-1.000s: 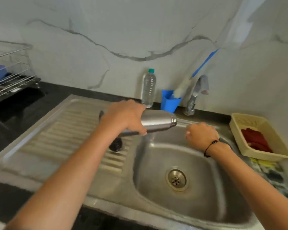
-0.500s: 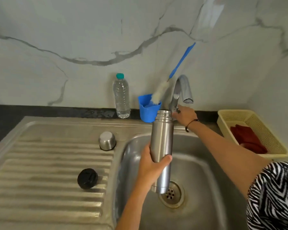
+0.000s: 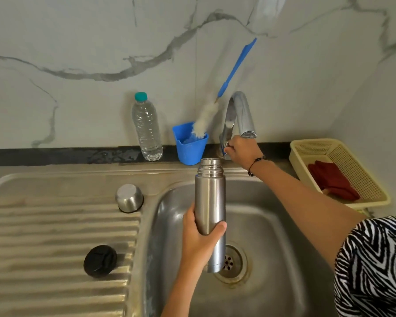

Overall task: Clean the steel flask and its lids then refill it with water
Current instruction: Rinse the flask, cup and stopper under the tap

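Steel flask (image 3: 210, 200), open-mouthed and upright over the sink basin (image 3: 272, 236), is gripped by the left hand (image 3: 198, 241), while the right hand (image 3: 241, 150) apparently grasps the tap (image 3: 238, 115) at its base.

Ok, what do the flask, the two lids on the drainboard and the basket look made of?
Flask: brushed steel, going by its dull grey sheen and soft reflections.
Dome lid: apparently the same steel, with a dark rim at its base.
Flat lid: matte black, probably plastic.
Basket: cream perforated mesh, likely moulded plastic.
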The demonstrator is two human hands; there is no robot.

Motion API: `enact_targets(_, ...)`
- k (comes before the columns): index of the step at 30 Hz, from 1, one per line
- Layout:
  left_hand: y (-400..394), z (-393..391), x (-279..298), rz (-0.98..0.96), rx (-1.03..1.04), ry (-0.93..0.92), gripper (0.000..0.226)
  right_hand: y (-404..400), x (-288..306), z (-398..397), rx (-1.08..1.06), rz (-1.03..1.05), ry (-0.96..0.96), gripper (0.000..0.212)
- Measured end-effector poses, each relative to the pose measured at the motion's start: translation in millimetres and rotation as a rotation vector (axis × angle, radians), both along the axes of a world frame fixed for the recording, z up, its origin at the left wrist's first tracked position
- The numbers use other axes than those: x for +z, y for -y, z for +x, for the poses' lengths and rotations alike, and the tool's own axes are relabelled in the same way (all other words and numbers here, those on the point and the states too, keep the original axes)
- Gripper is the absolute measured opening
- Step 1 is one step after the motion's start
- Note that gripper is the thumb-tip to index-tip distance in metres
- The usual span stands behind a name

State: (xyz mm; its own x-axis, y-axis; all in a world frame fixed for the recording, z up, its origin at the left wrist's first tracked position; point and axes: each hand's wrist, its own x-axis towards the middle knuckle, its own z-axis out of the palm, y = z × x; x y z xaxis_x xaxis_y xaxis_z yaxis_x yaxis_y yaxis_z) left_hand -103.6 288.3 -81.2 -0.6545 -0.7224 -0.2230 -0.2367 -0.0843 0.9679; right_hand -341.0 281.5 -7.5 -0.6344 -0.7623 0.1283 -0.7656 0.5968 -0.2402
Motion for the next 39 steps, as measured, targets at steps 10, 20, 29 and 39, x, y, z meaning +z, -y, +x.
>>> enact_targets(10,-8.9,-0.2,-12.5,-0.051,-0.035,0.006,0.088,9.4,-3.7,-13.3,0.143,0.113,0.042,0.026)
enact_targets(20,-12.7,-1.7,-21.8,-0.064,-0.118,0.095,0.078,-85.6,-5.8,59.5,0.103,-0.479,1.378,0.043)
enact_targets(29,-8.0,-45.2,1.2,-0.095,-0.170,0.094,0.086,-70.8,20.8,84.8,0.074,-0.517,0.851,0.043)
enact_targets(39,-7.5,-47.7,-12.5,-0.261,-0.140,0.041,0.073,-78.8,-2.6,92.3,0.060,-0.552,0.597,0.041)
